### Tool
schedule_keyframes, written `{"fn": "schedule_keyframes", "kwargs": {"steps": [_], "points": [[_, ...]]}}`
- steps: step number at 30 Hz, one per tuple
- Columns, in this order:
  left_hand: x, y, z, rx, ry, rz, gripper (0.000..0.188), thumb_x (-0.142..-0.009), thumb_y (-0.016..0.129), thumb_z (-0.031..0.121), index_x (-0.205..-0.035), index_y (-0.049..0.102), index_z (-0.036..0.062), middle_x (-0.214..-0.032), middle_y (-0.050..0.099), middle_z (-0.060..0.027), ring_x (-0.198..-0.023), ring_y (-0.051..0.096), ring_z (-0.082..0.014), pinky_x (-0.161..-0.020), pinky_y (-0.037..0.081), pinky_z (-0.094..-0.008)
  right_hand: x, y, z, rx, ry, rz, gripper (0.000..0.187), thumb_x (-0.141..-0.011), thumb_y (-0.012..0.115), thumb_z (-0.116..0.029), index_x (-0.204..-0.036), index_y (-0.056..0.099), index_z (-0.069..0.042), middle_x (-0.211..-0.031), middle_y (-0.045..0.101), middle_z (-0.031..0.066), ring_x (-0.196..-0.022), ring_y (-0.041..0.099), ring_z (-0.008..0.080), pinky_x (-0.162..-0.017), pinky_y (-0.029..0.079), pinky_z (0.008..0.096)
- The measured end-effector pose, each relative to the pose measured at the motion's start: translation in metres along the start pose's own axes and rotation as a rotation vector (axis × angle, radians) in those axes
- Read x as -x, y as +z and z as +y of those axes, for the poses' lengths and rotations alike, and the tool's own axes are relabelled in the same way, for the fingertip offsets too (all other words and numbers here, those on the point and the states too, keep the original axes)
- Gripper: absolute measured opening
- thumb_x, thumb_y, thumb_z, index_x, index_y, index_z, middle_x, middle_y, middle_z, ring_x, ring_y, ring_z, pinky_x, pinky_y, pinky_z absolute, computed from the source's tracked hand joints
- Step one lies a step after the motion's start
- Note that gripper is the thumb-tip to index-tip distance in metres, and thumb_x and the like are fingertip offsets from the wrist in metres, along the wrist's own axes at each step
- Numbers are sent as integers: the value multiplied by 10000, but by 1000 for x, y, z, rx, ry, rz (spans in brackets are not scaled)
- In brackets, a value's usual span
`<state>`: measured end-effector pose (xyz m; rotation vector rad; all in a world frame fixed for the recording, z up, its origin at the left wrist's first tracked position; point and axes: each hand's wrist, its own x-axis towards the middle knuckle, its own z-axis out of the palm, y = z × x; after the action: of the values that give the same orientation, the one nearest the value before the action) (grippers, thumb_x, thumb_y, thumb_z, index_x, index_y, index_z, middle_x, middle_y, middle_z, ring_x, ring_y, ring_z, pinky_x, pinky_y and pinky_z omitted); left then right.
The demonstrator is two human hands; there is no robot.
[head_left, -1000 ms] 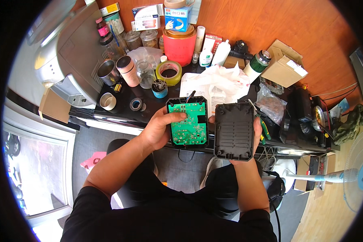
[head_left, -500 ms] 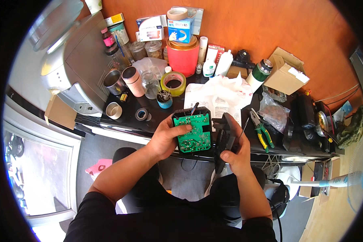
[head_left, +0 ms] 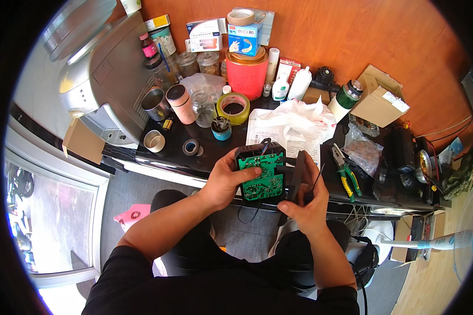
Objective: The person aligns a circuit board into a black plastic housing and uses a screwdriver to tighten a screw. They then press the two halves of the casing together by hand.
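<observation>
My left hand (head_left: pixel 220 181) is closed round a black plastic housing (head_left: pixel 245 151) with a green circuit board (head_left: pixel 266 185) facing up in it, the thumb lying on the board. Just right of it, my right hand (head_left: pixel 311 211) grips a black plastic cover (head_left: pixel 296 176), which stands nearly edge-on beside the housing. A thin dark shaft, apparently a screwdriver (head_left: pixel 318 177), also sticks up from the right hand; its handle is mostly hidden by the fingers. A thin black cable (head_left: pixel 240 214) hangs below the housing.
Pliers with yellow-green handles (head_left: pixel 347 176) lie on the black counter to the right, near a clear plastic bag (head_left: pixel 363 149). White paper and plastic (head_left: pixel 294 126) sit behind my hands. Leftward stand a tape roll (head_left: pixel 233 108), a glass jar (head_left: pixel 202 108) and cups (head_left: pixel 154 140).
The black cover has turned more edge-on and sits closer to the housing. The housing with the circuit board is tilted a little differently. Both hands keep their holds.
</observation>
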<state>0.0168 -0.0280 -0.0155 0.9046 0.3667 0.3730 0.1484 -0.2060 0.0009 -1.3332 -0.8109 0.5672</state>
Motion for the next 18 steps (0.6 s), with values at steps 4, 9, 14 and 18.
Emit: {"fn": "schedule_keyframes", "kwargs": {"steps": [4,9,14,18], "points": [[1,2,-1,-32,27,13,482,-890,712,-40,-1349,578,24,-1212,694,-90,-1088,661,-167,-986,541,-344,1,2,-3,38,16,13,1182,-594,965,-223,-1548,323,47,-1370,621,109,-677,492,2,-556,374,154],[2,2,-3,-54,39,31,469,-890,719,-34,-1335,583,20,-1204,695,-90,-1073,666,-168,-974,551,-348,1,6,2,9,39,25,1156,-621,954,-237,-1546,326,56,-1362,620,118,-756,551,21,-576,392,154],[2,3,-4,-47,3,35,441,-883,739,-22,-1299,601,17,-1166,712,-86,-1048,681,-171,-963,558,-350,0,12,10,-38,-8,50,1070,-696,918,-187,-1535,312,82,-1373,591,148,-1052,625,123,-758,504,204],[1,2,-1,-2,-39,36,420,-874,752,-15,-1271,618,17,-1143,722,-86,-1047,684,-169,-942,567,-351,1,11,7,-61,41,45,1020,-724,903,-143,-1523,314,92,-1391,554,163,-1201,588,190,-954,505,286]]}}
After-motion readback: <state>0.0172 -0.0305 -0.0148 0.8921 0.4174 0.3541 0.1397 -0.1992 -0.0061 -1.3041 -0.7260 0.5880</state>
